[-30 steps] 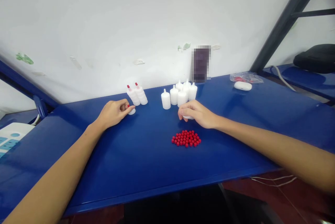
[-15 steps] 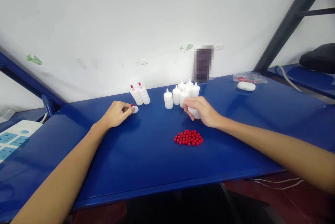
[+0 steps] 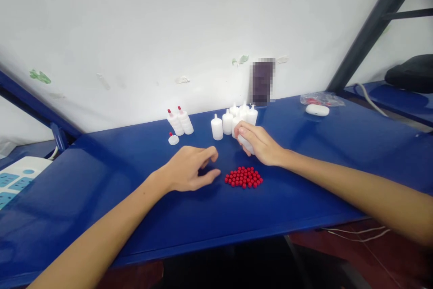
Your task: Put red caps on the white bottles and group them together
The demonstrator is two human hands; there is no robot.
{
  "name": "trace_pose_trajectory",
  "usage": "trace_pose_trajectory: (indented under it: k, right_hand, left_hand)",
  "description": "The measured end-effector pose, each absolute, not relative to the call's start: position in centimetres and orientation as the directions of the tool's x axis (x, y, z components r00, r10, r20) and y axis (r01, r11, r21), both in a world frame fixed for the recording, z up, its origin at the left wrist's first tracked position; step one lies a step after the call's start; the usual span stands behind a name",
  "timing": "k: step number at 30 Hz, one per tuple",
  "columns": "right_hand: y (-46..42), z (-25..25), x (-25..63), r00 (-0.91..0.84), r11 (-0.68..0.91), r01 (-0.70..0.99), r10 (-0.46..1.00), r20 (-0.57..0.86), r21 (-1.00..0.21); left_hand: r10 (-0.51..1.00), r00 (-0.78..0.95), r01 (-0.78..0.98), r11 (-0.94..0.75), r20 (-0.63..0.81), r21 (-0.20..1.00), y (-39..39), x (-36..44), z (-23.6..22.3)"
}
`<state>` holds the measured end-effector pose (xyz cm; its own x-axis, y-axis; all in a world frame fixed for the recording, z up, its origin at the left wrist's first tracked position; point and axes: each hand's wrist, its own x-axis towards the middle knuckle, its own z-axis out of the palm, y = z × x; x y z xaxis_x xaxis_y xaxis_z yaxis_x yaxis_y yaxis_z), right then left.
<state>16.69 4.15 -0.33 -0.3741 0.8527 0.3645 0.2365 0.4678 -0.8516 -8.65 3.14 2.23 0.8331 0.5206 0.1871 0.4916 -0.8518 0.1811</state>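
Over the table, my left hand (image 3: 192,168) is open, thumb and fingers apart, just left of a cluster of small red caps (image 3: 242,177). Behind that cluster my right hand (image 3: 259,142) is wrapped round a white squeeze bottle (image 3: 246,145), whose top is hidden by the fingers. Past the right hand stand several white bottles with bare nozzles (image 3: 217,127). At the left, a white lid-like piece with a red tip (image 3: 173,139) rests on the table, in front of white bottles with red caps (image 3: 185,121).
The blue table (image 3: 189,226) runs up to a white wall. At the right back lie a white case (image 3: 317,110) and a clear plastic bag (image 3: 323,99) with red pieces. A blurred dark rectangle (image 3: 263,80) leans on the wall. A power strip (image 3: 20,181) sits far left.
My left hand has let go of the red-tipped white piece and moved right, towards the red caps, with its fingers opening. My right hand still holds its bottle, now tilted slightly differently.
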Motion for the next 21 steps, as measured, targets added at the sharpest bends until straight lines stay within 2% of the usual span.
trace_pose_trajectory:
  k: [5, 11, 21]
  right_hand:
    - [4.3, -0.1, 16.5, -0.394, 0.498, 0.378, 0.849, 0.351, -0.781]
    - [4.3, -0.2, 16.3, -0.359, 0.431, 0.365, 0.883, 0.302, -0.826]
    - [4.4, 0.1, 16.3, -0.467, 0.549, 0.375, 0.808, 0.36, -0.747]
  left_hand:
    - [0.494, 0.868, 0.49, -0.868, 0.049, 0.078, 1.6, -6.7, 1.9]
    - [0.437, 0.899, 0.437, -0.897, 0.005, -0.07, 1.8, -6.2, 1.7]
    - [0.38, 0.925, 0.376, -0.921, -0.017, -0.104, 1.9, -6.2, 1.7]
